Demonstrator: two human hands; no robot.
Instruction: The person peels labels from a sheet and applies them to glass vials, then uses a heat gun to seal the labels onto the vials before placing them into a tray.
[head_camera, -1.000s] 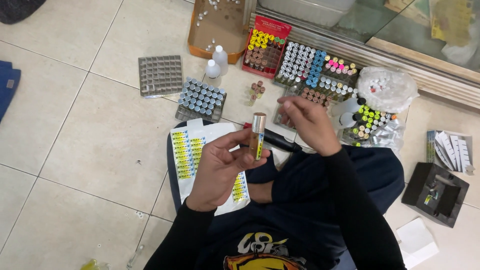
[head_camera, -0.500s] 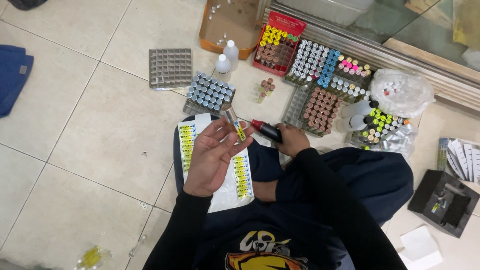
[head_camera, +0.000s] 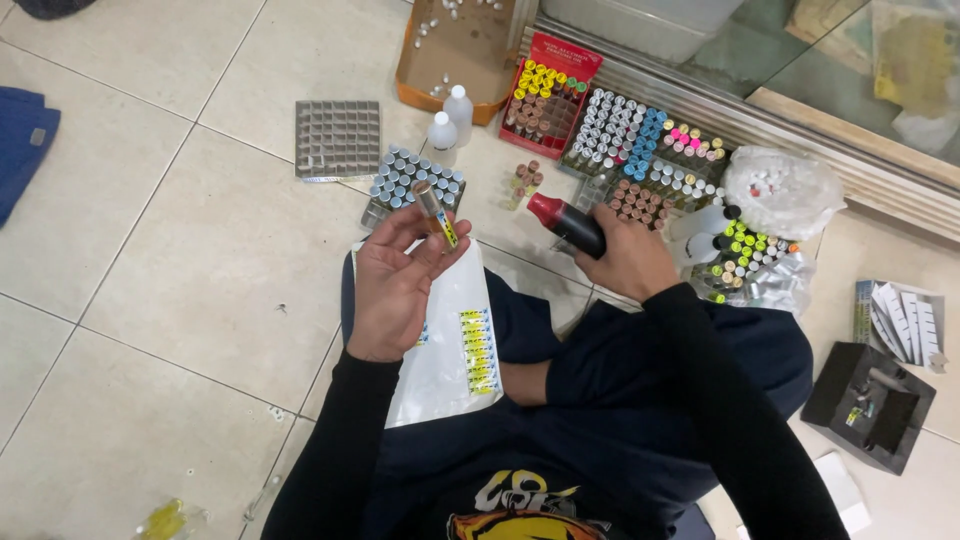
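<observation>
Left hand (head_camera: 392, 290) pinches a small labelled vial (head_camera: 434, 213), light, slick glass, best held mid-body; right hand (head_camera: 625, 262) clenches a black red-tipped bottle (head_camera: 566, 224).

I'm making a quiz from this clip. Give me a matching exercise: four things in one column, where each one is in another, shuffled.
Things
1. small labelled vial
2. black bottle with red cap
3. sheet of stickers
4. empty grey tray

Places
A. on the person's lap
B. in the right hand
C. on the floor tiles, beside the tray of silver-capped vials
D. between the fingers of the left hand

Pairs: 1-D, 2-B, 3-A, 4-C
</observation>
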